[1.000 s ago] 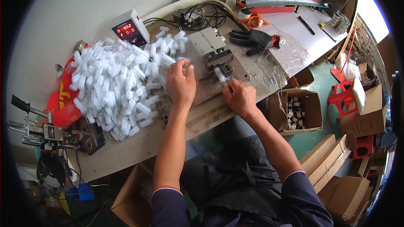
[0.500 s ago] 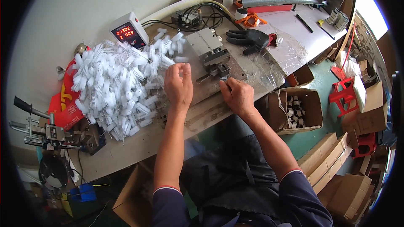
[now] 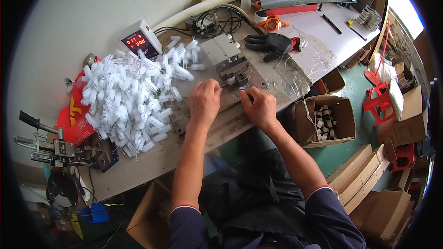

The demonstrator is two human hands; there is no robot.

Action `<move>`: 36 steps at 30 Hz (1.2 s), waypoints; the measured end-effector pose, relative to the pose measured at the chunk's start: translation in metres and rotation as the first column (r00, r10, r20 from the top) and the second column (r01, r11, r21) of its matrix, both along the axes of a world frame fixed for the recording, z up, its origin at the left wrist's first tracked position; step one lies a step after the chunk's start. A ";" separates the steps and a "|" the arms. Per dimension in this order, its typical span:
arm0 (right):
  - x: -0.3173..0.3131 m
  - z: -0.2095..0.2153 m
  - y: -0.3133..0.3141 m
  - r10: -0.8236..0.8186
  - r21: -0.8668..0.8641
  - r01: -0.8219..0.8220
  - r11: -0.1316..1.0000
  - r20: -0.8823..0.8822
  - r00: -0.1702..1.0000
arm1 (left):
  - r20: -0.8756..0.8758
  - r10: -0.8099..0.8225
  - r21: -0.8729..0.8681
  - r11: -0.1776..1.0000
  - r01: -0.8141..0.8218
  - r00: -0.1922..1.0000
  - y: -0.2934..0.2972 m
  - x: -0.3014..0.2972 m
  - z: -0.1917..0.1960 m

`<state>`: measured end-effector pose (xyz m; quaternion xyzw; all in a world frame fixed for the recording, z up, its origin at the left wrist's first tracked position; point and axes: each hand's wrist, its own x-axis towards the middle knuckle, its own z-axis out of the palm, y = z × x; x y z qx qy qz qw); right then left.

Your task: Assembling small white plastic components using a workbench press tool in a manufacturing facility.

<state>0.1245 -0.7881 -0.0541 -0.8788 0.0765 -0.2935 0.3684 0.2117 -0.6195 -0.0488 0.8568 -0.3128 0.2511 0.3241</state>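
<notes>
My left hand (image 3: 206,103) is closed, its fingertips just short of the small dark block at the front of the metal clamping device (image 3: 226,54). A small pale piece (image 3: 230,81) shows between those fingertips and the block; I cannot make out whether the hand holds it. At the block's near right side, my right hand (image 3: 259,107) has thumb and forefinger pressed together. What it pinches is too small to name. To the left lies a big heap of white bristle brushes (image 3: 129,97) with thin wire stems.
A counter box (image 3: 140,40) with red digits stands behind the heap. A black glove (image 3: 270,44) lies right of the device. At far left is a lever press (image 3: 64,148). An open carton (image 3: 339,124) of curved pale pieces stands right, below the table edge.
My left hand has moved right and slightly nearer to me, from beside the heap towards the block. My right hand has hardly shifted. The red digits on the counter have changed.
</notes>
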 end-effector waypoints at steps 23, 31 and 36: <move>0.000 -0.006 -0.028 0.331 0.651 -0.353 0.672 0.163 0.929 | 0.161 0.039 -0.165 0.986 -0.012 0.986 -0.008 -0.051 -0.004; 0.001 -0.010 -0.034 0.372 0.737 -0.318 0.596 0.097 0.923 | 0.061 -0.057 -0.098 0.993 0.063 0.997 -0.011 -0.057 -0.006; 0.004 -0.012 -0.030 0.288 0.601 -0.272 0.752 0.072 0.955 | 0.072 -0.084 -0.120 0.988 0.092 0.994 -0.012 -0.054 -0.005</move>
